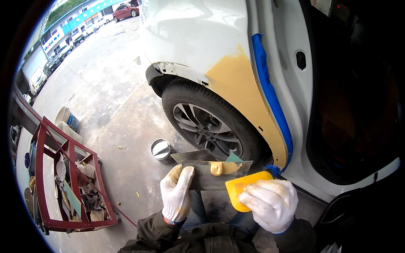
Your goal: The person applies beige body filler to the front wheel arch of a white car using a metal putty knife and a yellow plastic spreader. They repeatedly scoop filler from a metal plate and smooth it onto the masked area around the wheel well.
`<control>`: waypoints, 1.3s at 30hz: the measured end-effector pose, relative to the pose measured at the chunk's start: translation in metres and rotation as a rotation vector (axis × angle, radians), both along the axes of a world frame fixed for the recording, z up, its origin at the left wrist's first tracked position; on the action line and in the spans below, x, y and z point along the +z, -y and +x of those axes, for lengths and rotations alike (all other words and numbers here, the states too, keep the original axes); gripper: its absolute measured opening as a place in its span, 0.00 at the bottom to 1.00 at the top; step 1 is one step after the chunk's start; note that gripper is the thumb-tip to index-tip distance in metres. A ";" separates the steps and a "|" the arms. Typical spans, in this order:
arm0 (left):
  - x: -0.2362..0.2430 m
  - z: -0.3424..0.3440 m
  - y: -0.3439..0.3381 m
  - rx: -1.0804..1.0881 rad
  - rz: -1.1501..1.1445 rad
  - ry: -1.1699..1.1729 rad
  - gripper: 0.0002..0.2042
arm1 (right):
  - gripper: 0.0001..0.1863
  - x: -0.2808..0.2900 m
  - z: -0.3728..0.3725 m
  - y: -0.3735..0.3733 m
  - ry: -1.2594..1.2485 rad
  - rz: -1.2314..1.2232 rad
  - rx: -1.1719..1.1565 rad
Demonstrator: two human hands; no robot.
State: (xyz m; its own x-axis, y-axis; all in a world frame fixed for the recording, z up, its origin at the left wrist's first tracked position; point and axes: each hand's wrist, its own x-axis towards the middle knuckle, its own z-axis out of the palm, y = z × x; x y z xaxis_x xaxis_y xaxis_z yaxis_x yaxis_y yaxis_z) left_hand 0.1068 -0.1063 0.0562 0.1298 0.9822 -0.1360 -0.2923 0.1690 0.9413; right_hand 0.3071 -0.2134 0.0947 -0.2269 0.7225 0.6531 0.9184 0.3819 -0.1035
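My left hand [176, 194], in a white knit glove, grips a dark flat metal plate [202, 175] by its left end; a lump of tan putty [216, 168] and a smear of it sit on the plate. My gloved right hand [270, 204] holds a yellow plastic spreader [238, 187] beside the plate's right end. Another thin plate [190, 155] and a green sheet [233, 159] show just behind. Beyond them is a white car's rear quarter [192, 29], with a broad tan filler patch [238, 80] bordered by blue masking tape [265, 76] along the door opening.
The car's wheel [202, 126] stands ahead of me. A grey can [161, 149] is on the concrete floor [114, 84]. At left, a red metal cart [90, 152] holds assorted tools, with buckets [71, 121] behind it. Parked cars [125, 12] line the yard. The open doorway [354, 105] is at right.
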 end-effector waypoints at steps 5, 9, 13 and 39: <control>0.003 -0.002 0.000 -0.048 -0.030 0.034 0.09 | 0.21 -0.006 -0.007 -0.011 0.059 0.018 0.039; 0.004 -0.003 -0.005 -0.064 -0.050 0.064 0.09 | 0.17 -0.011 -0.012 -0.019 0.050 -0.026 0.046; 0.002 -0.007 -0.015 -0.019 0.055 -0.025 0.09 | 0.15 0.007 -0.014 -0.026 0.012 -0.095 0.047; -0.053 -0.057 -0.052 0.158 0.039 -0.091 0.13 | 0.13 0.023 0.046 -0.108 -0.448 0.250 -0.372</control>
